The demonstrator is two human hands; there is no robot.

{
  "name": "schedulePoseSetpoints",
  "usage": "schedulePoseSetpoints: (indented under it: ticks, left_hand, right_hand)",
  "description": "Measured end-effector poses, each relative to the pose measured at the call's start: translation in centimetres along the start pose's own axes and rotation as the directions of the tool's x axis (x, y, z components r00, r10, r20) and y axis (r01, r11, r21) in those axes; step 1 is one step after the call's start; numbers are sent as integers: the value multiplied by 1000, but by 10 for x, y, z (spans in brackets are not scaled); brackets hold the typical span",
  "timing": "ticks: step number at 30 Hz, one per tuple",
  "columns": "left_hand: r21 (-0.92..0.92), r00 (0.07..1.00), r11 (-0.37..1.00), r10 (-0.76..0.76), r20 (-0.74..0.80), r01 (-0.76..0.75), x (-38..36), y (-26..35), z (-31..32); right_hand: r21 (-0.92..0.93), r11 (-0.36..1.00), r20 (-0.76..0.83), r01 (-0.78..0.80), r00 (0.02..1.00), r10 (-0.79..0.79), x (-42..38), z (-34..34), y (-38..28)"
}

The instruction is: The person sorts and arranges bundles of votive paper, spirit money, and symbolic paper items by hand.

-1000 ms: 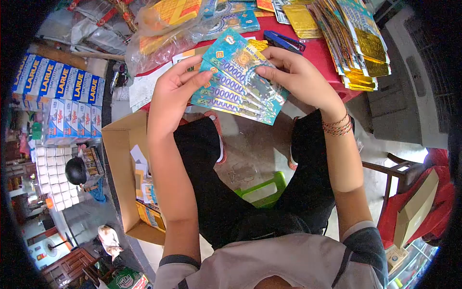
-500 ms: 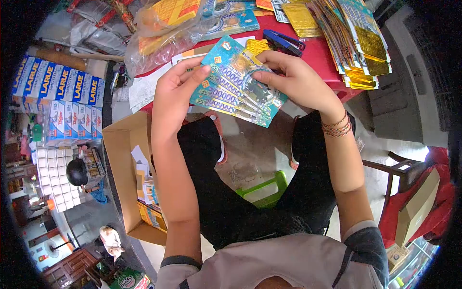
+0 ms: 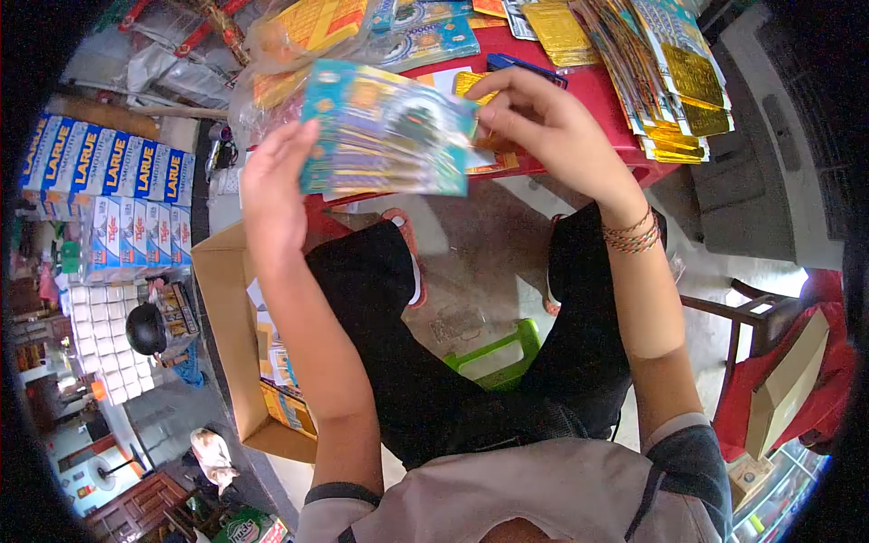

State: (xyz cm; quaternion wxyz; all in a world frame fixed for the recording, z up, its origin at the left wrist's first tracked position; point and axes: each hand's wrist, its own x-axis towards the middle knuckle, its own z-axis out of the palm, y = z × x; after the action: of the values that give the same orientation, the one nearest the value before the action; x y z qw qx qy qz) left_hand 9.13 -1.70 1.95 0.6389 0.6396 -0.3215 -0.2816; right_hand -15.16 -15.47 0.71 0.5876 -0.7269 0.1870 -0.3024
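My left hand grips a fan of teal banknote-like paper notes by its left edge, thumb on top. The notes overlap in rows and look blurred by motion. At the fan's right edge is my right hand, its thumb and forefinger curled but apart, with the fingertips beside or just touching the paper. Behind those fingers a piece of gold paper shows in part. A blue stapler lies on the red table beyond my right hand.
Bundled notes and gold paper are stacked at the table's right. Plastic-wrapped packs lie at the back left. An open cardboard box stands by my left leg, and a green stool shows between my legs. Beer cartons are stacked far left.
The fan of notes has moved left with my left hand and turned flatter. My right hand has stayed nearly in place, and its fingers have come off the notes' face to their right edge.
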Motion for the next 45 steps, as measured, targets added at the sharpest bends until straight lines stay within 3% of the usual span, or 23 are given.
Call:
schedulePoseSetpoints:
  ticks: [1,3,9,12,13,15,31,32,33,35,39,43,45]
  left_hand:
    - [1,1000,1000,0,5,0,4,-2,-9]
    - [-147,993,989,-44,-108,28,10,-8,-21]
    - [48,986,994,104,-132,-98,14,-26,-8]
    - [70,984,994,98,-150,-88,13,-23,2]
    - [64,985,995,82,-152,-73,13,-23,3]
    - [71,984,995,86,-153,-76,14,-24,6]
    - [104,990,991,97,-100,-86,19,-37,9]
    - [105,991,992,84,-103,-73,19,-38,10]
    - [89,994,995,56,-96,-47,19,-36,11]
    - [74,996,997,24,-91,-17,18,-35,13]
    - [71,996,997,28,-87,-22,19,-37,14]
    - [24,996,1000,-5,-86,7,19,-38,14]
    - [36,995,999,-30,-99,33,16,-35,16]
  right_hand:
    - [1,1000,-5,-1,1000,1,2,-4,2]
    - [-105,987,-152,125,978,-141,6,-14,8]
    - [-297,955,-210,-14,976,-51,5,-28,10]
    - [-558,824,-110,99,975,-192,4,-19,10]
    - [-559,823,-110,100,975,-193,3,-16,9]
    - [-775,615,-43,147,958,-284,-2,-5,7]
    - [-795,593,95,128,992,-86,12,-12,12]
    - [-834,515,118,195,977,-178,14,-14,18]
    - [-833,519,121,193,978,-170,13,-14,5]
    - [-737,674,142,-43,966,217,15,-17,-35]
    - [-650,757,173,65,983,65,11,-20,-22]
    - [-648,759,178,66,982,66,7,-16,-24]
    - [-435,886,250,163,967,-55,5,-13,-16]
